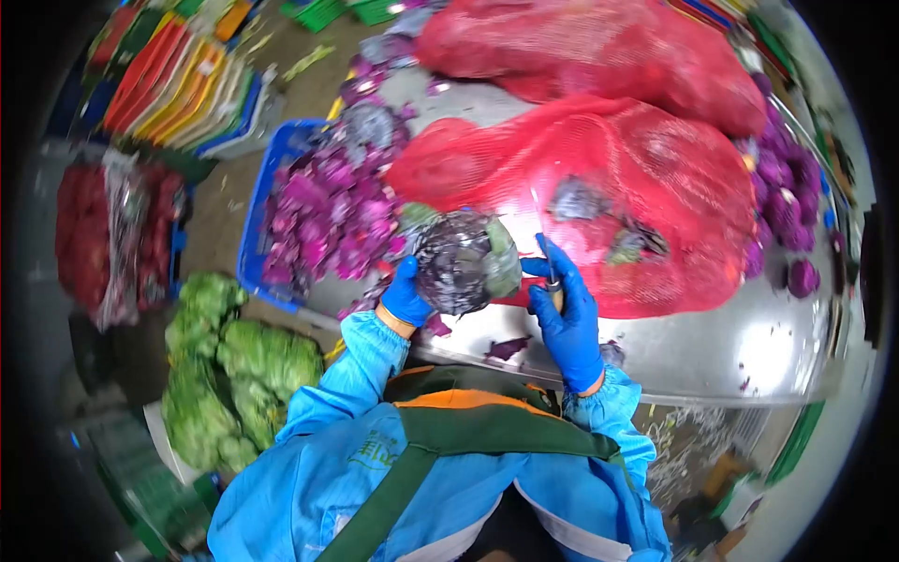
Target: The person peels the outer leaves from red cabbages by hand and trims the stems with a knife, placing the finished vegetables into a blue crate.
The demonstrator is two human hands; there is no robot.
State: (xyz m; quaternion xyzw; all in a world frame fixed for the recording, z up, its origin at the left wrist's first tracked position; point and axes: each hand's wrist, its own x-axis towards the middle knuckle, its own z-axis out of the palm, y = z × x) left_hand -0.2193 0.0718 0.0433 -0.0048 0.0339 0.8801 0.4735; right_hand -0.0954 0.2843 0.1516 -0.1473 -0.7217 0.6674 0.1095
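The cabbage is cupped by the left hand at its eight o'clock, the knife clasped by the right hand at four; leaf-trimming seems underway, steady support being called for next.

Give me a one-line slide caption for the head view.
Blue-gloved left hand holds a purple cabbage while the right hand grips a knife at a metal table.

cabbage: dark purple, green | nearer sack: red mesh | basket: blue
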